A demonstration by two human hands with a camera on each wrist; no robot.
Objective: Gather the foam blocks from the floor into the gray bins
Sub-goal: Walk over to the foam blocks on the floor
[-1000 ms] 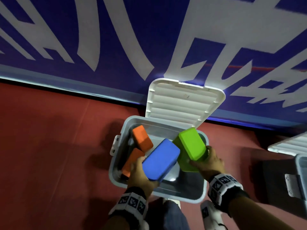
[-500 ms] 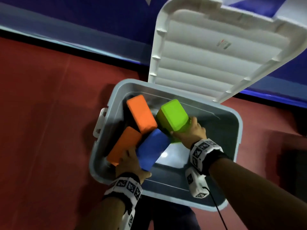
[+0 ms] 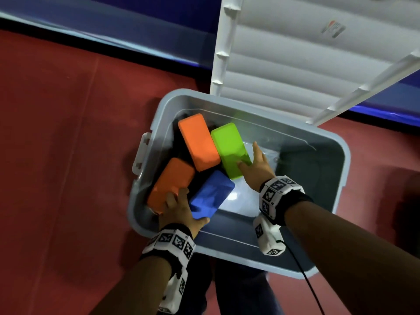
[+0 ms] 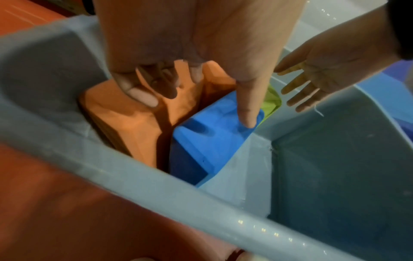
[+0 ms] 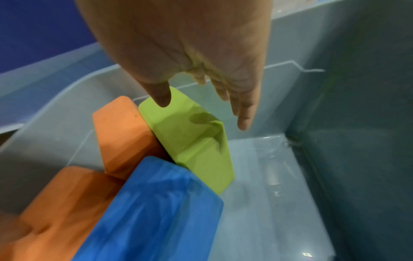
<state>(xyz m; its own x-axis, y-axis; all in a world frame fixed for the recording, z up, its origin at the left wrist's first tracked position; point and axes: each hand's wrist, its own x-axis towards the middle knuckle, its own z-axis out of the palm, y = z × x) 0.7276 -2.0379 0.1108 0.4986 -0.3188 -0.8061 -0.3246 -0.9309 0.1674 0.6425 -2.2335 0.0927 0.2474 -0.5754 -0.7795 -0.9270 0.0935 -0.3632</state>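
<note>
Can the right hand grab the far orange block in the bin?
Probably yes. The right hand is open inside the gray bin, beside the green block. The far orange block leans just past the green one, its top uncovered.

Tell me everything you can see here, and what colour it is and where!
orange blocks: two, orange, left side of the bin, one farther and one nearer
green block: one, lime green, middle of the bin, leaning against the farther orange block
blue block: one, blue, near side of the bin, beside the nearer orange block
bin: one, gray, on the floor, right half bare
lid: one, white, ribbed, standing open at the far side of the bin
floor: red
wall: blue, behind the bin
left hand: fingers spread, thumb lying on the blue block
right hand: fingers straight, beside the green block
wrist bands: two, white with black patterns, left and right
</note>
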